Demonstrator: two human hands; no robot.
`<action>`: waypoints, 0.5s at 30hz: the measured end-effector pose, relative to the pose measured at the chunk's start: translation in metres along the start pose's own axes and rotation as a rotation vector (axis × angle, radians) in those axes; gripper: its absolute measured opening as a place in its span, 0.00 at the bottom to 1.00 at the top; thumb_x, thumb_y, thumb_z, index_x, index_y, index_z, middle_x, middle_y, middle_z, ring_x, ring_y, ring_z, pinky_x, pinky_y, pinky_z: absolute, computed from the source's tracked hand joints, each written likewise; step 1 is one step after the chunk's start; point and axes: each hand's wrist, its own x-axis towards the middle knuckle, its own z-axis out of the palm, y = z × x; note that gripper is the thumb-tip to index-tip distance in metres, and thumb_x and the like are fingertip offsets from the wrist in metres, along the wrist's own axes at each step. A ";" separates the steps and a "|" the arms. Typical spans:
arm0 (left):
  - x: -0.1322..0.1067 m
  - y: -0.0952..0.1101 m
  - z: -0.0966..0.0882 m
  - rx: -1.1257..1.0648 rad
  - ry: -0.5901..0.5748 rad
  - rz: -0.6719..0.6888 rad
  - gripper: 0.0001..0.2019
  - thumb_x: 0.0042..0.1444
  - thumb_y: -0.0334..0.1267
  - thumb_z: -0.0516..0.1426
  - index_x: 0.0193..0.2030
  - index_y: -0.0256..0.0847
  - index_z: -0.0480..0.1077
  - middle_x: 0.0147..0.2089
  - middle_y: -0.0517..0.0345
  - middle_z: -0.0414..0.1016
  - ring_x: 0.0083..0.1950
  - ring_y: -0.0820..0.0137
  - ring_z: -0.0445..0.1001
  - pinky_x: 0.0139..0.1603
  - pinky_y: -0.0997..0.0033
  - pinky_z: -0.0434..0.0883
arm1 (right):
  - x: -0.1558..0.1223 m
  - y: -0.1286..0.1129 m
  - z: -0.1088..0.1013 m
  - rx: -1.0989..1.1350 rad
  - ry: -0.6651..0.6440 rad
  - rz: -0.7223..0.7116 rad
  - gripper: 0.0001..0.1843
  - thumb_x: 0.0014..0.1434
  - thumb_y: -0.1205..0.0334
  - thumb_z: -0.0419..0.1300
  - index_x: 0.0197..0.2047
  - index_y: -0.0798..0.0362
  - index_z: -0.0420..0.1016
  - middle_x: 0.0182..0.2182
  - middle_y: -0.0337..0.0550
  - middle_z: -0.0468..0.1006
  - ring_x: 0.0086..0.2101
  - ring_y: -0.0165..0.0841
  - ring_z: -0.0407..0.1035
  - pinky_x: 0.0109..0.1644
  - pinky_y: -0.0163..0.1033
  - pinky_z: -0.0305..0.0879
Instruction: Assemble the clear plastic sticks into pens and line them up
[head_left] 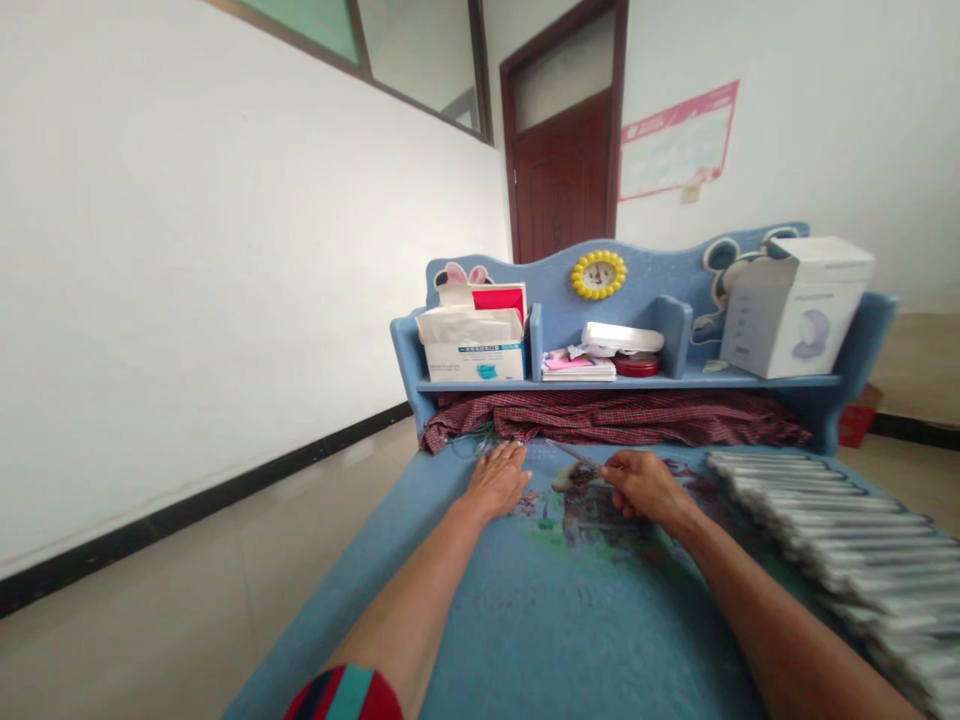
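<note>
My left hand [501, 477] lies palm down on the blue tabletop [517, 640], its fingers stretched toward a red checked cloth [637, 415]. By its fingertips is a small greenish tangle of strands [484, 437]. My right hand [643, 487] is closed on one end of a thin grey pointed tool [574, 454], whose tip points left toward my left hand. Its exact kind is unclear. At the right, long thin white-and-grey sticks [847, 530] lie side by side in a pile, blurred.
A blue shelf [637, 383] stands along the table's back. It carries a mask box [476, 362], papers [577, 370], a red round tin [637, 366], a white case [622, 338] and a white carton [799, 310]. A white wall [187, 250] runs along the left.
</note>
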 end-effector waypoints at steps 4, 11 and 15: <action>-0.001 0.005 0.001 0.074 0.021 0.008 0.20 0.57 0.34 0.44 0.57 0.36 0.58 0.61 0.44 0.58 0.60 0.60 0.58 0.57 0.56 0.57 | 0.000 -0.004 0.002 -0.009 0.018 -0.015 0.08 0.52 0.59 0.55 0.29 0.55 0.70 0.11 0.35 0.68 0.12 0.25 0.61 0.14 0.28 0.54; -0.001 0.004 -0.013 0.112 0.061 0.006 0.17 0.48 0.22 0.49 0.44 0.37 0.68 0.44 0.47 0.70 0.50 0.63 0.65 0.54 0.63 0.60 | 0.000 -0.004 0.003 0.012 0.072 -0.042 0.10 0.51 0.58 0.55 0.30 0.56 0.72 0.12 0.36 0.69 0.12 0.25 0.61 0.15 0.29 0.54; -0.006 0.005 -0.016 0.095 0.077 -0.017 0.16 0.48 0.22 0.49 0.42 0.38 0.69 0.42 0.50 0.70 0.47 0.66 0.67 0.53 0.67 0.61 | -0.001 -0.003 0.004 -0.003 0.084 -0.060 0.10 0.52 0.58 0.55 0.30 0.56 0.72 0.12 0.36 0.69 0.12 0.26 0.61 0.16 0.29 0.55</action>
